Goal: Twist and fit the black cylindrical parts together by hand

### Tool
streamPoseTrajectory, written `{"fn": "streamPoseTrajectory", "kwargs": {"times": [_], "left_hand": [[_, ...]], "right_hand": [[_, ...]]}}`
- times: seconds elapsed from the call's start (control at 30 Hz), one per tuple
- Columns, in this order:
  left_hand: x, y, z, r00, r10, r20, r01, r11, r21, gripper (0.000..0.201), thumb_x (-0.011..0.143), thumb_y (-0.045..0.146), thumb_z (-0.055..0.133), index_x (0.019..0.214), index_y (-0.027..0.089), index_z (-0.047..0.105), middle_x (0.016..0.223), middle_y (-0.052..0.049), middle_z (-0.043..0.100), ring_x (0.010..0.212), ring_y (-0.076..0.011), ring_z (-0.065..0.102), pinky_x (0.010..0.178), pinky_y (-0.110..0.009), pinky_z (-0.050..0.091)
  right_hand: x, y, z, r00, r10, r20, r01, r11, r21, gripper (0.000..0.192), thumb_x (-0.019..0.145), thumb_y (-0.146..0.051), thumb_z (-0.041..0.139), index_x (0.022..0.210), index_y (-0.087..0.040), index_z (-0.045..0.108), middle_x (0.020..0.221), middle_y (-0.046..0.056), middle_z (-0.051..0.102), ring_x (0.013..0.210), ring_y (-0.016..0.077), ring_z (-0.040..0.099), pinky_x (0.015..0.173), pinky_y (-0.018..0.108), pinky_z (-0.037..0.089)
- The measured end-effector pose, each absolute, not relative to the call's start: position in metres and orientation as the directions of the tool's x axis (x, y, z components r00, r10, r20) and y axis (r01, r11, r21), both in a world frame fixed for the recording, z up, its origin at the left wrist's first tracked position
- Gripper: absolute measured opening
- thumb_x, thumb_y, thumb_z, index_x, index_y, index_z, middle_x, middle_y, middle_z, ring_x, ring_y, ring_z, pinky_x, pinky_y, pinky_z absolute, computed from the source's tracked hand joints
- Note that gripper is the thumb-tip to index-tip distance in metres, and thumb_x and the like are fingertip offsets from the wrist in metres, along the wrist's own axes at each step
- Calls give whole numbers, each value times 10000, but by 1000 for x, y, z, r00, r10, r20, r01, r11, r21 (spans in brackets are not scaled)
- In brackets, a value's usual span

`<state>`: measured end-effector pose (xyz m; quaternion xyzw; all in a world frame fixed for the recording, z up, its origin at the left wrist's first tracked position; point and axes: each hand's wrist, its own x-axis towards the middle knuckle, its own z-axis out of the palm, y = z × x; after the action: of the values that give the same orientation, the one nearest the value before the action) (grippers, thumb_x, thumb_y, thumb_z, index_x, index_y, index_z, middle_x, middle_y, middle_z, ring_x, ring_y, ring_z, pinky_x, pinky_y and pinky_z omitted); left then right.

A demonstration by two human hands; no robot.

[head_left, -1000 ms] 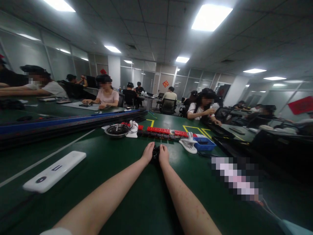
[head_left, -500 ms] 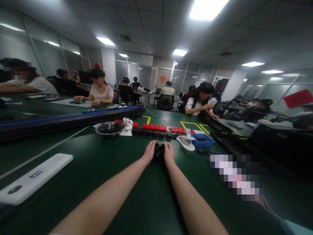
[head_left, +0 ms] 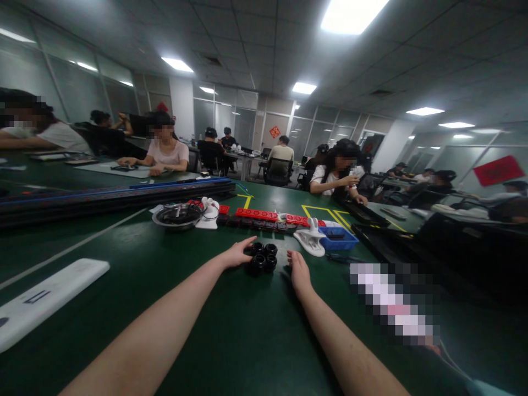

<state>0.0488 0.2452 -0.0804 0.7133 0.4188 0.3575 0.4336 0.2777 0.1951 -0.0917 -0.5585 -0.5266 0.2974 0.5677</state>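
Observation:
Several glossy black round pieces [head_left: 264, 258] with hollow tops stand close together on the green table, in front of my arms. What kind they are, I cannot make out. Just left of them is my left hand [head_left: 238, 253], open, its fingertips beside the pieces; whether it touches them is unclear. On the other side my right hand [head_left: 300, 270] is open and apart from the pieces, with a gap of bare table between.
Beyond my hands lies a red power strip [head_left: 264, 214]. A bowl of black cable [head_left: 177, 215], a white clip stand [head_left: 310, 242] and a blue tray [head_left: 338, 239] are near it. A white device [head_left: 53, 302] lies at left. People sit around.
Both hands have moved apart, letting go of the black pieces, which now show fully between them. The view has shifted slightly.

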Motion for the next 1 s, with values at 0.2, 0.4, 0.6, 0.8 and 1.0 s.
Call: {"fn": "streamPoseTrajectory", "kwargs": {"times": [0.2,0.4,0.6,0.8,1.0], "left_hand": [[61,249,-84,402,901,162,331,-308,892,767,602,240,685,1295,148,371,1263,-104,480,1162,-251,440,958,-322,356],[33,246,-76,235,956,173,511,-273,815,738,620,312,681,1282,175,384,1285,-101,454,1168,-292,419,983,-394,300],[-38,195,-65,137,979,152,640,-205,741,616,639,374,647,1206,206,473,1221,-70,516,1141,-294,442,974,-394,303],[-48,100,-57,168,982,92,675,-182,715,542,704,375,602,1207,231,460,1181,-51,534,1103,-259,469,925,-393,356],[33,34,-47,375,923,84,623,-317,715,466,669,355,667,1104,254,532,1084,-33,567,1017,-240,498,867,-365,385]], "right_hand": [[277,197,-93,216,929,300,288,232,-929,242,884,-339,446,913,-140,581,912,34,616,810,151,595,742,345,478],[278,199,-94,178,927,331,344,257,-903,227,882,-325,455,897,-137,584,903,31,616,810,149,594,747,346,475],[277,198,-95,166,911,378,385,293,-875,227,881,-325,458,894,-135,581,892,29,615,792,145,594,732,340,477],[272,181,-81,182,849,495,416,390,-822,242,878,-345,450,893,-135,571,900,32,593,834,162,571,756,360,450],[248,133,-63,107,785,610,442,512,-737,332,836,-405,409,1019,-155,529,952,93,559,856,221,525,777,388,428]]}}
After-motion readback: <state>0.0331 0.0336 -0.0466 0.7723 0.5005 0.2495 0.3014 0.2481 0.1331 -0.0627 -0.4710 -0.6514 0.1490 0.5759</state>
